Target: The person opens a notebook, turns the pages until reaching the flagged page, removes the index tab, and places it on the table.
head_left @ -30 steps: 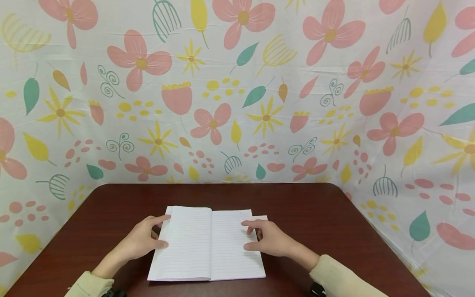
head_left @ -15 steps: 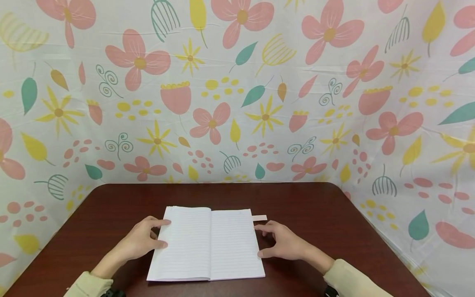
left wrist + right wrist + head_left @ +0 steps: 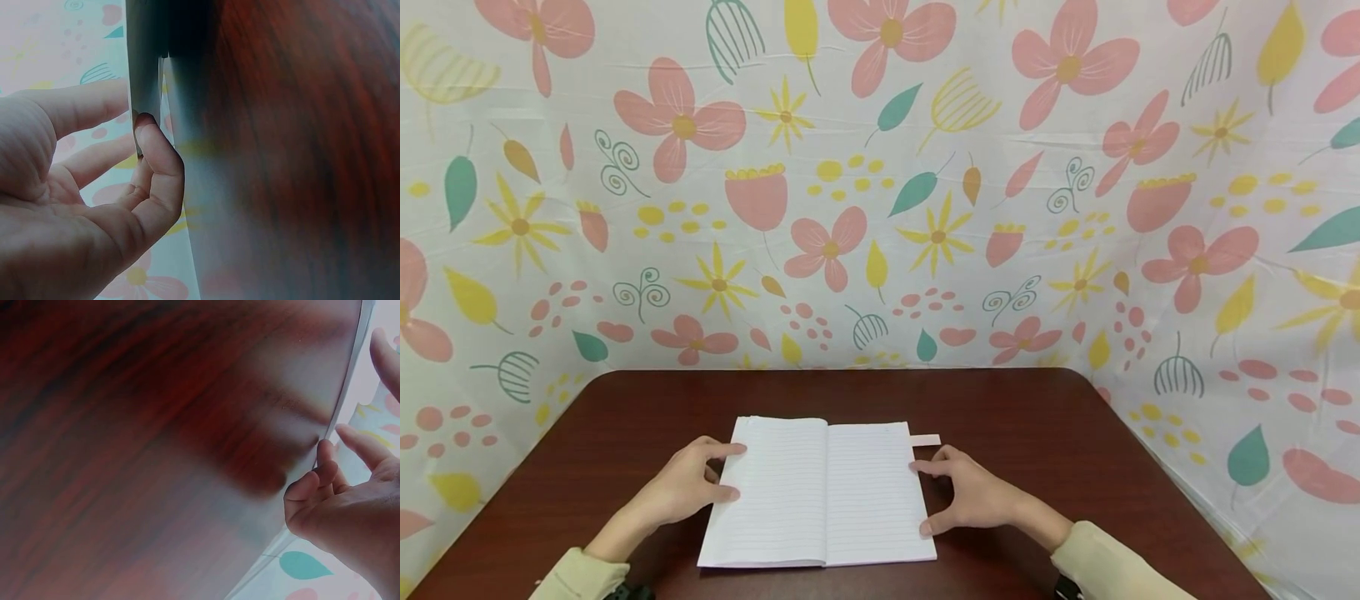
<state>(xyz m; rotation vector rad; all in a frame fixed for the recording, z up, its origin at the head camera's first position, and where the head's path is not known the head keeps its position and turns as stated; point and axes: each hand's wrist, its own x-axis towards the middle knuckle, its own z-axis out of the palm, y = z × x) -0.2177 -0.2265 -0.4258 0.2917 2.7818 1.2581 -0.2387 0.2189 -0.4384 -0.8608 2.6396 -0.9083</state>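
An open lined notebook (image 3: pixel 790 492) lies on the dark table, its pages blank apart from the ruling. My left hand (image 3: pixel 683 483) holds its left edge: thumb and index finger reach onto the page, while in the left wrist view a curled finger (image 3: pixel 159 156) presses the edge of the notebook (image 3: pixel 145 69) from the other side. At the right edge is my right hand (image 3: pixel 973 492), index fingertip and thumb tip touching the margin. In the right wrist view its lower fingers (image 3: pixel 306 487) are loosely curled beside the edge. A pale pink strip (image 3: pixel 925 440) sticks out at the upper right.
The dark reddish-brown table (image 3: pixel 1015 408) extends around the notebook, with rounded far corners. A flower-patterned curtain (image 3: pixel 880 183) hangs behind and on both sides of it.
My right hand has drawn back rightward from over the right page to its edge, its thumb spreading away from the index finger. More of the pink strip shows. My left hand stays nearly still.
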